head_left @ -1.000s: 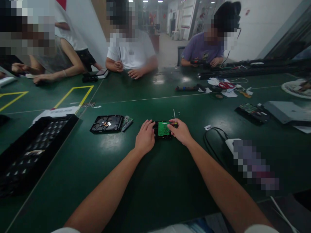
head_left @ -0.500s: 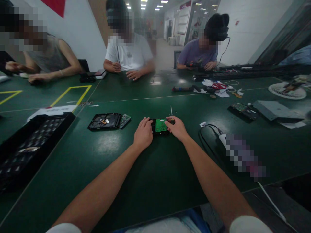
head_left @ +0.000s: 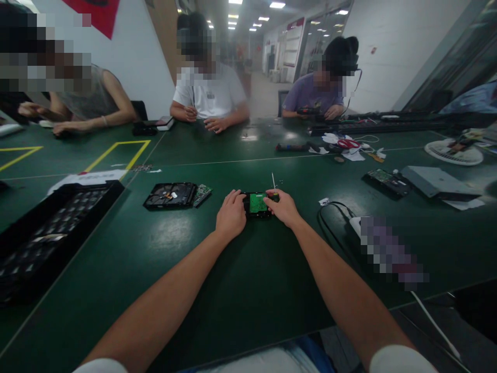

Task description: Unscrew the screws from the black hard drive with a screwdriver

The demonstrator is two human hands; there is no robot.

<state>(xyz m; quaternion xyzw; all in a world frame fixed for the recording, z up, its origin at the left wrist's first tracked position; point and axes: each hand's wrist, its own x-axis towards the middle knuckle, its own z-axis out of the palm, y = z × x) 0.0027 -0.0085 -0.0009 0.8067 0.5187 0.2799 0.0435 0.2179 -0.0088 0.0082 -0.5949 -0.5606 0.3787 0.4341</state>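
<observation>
A black hard drive with a green circuit board [head_left: 257, 203] facing up lies on the table in front of me. My left hand [head_left: 232, 211] grips its left end, fingers along the edge. My right hand [head_left: 284, 207] is at its right end, with a screwdriver [head_left: 273, 181] held in the palm, its thin shaft pointing away from me. The thumb and fingertips of that hand touch the board's right edge; whether they pinch something small there is hidden. A few tiny screws [head_left: 280, 182] lie just beyond the right hand.
Left of me are an opened hard drive [head_left: 171, 196], a loose circuit board [head_left: 202, 195] and a black tray [head_left: 58, 233]. To the right lie a cabled power strip [head_left: 355, 224], another drive [head_left: 386, 182] and a grey metal box [head_left: 438, 182]. Several people sit across the table.
The view has tilted up slightly, so things sit a little lower. Both hands keep their places on the hard drive, and the screwdriver stays in my right hand.
</observation>
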